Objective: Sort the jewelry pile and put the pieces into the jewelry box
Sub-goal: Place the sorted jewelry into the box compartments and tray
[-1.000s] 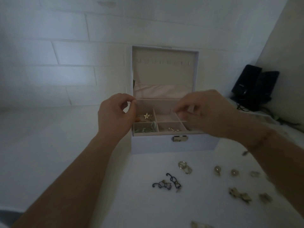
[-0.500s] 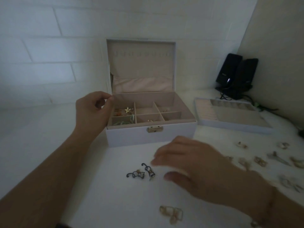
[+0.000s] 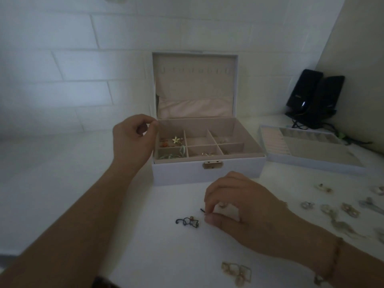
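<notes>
Two hands: both over a matte white table (image 3: 62, 194) in the head view, dim light.
Jewelry box (image 3: 207, 173): rectangular, pale lilac with a grained skin, at 12 o'clock from the hands; lid upright, lined in soft pink-beige fabric with a gathered pocket and a row of small hooks; a small metal clasp (image 3: 212, 164) on the front wall.
Compartments: six square cells with thin padded dividers; a gold flower piece (image 3: 176, 140) with orange beads in the far left cell, a green cord in the near left cell, small metal bits in others.
Left hand (image 3: 133, 142): at the box's left wall, fingers curled, thumb and forefinger tips meeting by the corner; whether they grip the rim, I cannot tell.
Right hand (image 3: 239, 208): at 6 o'clock from the box, thumb and forefinger pinching a dark wire earring (image 3: 203, 210) on the table.
Matching curled earring (image 3: 188, 222): dark wire, small beads, at 9 o'clock, just beside the pinch.
Jewelry pile (image 3: 340, 213): pale gold and glassy pieces scattered at 3 o'clock.
Square-framed earrings (image 3: 236, 272): at 6 o'clock.
Tray insert (image 3: 311, 148): ridged, shallow, right of the box.
Black speakers (image 3: 313, 96): glossy, at 2 o'clock.
</notes>
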The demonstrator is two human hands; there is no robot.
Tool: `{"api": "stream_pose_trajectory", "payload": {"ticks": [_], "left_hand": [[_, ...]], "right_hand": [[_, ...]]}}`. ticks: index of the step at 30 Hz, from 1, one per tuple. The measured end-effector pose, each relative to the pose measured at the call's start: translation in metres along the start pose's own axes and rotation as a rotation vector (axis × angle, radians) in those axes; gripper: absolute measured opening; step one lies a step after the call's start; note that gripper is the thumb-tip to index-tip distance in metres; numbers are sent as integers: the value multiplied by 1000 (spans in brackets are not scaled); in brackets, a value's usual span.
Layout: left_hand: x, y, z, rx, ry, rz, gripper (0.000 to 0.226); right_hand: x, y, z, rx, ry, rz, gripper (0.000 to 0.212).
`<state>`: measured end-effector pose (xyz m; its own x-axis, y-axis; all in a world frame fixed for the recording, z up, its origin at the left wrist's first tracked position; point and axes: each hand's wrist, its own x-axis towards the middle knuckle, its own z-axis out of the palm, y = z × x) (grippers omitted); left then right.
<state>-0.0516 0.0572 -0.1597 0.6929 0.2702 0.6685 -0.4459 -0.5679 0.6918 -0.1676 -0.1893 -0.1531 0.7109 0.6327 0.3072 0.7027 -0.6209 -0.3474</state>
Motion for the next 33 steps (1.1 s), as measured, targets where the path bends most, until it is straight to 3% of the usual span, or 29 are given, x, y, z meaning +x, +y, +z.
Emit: {"api": "stream_pose_trajectory", "payload": {"ticks": [9,12,16,18,21,24,27,33], "left_hand": [[0,0,0,-11,-4,11,14],[2,-1,-1,-25,-8,20,12],[3,1,-1,-38,10,26,13],[3,1,0,-58,15,25,12],[3,1,1,-67,15,19,13],[3,1,1,-53,1,41,15],[2,-1,1,-3,-35,97,19],[2,-1,0,1,-66,204,18]], "right_hand": [[24,-27,16,-156,-238,-96,6],[24,-23,23,-236,-238,-157,33],[33,-19,8,-174,-310,-99,24],[45,-17,-13,-87,-220,-34,18],[76,2,-42,105,83,133,16],[125,32,-52,230,180,305,11],[159,58,-40,323,139,444,10],[181,83,-23,-59,1,402,11]]}}
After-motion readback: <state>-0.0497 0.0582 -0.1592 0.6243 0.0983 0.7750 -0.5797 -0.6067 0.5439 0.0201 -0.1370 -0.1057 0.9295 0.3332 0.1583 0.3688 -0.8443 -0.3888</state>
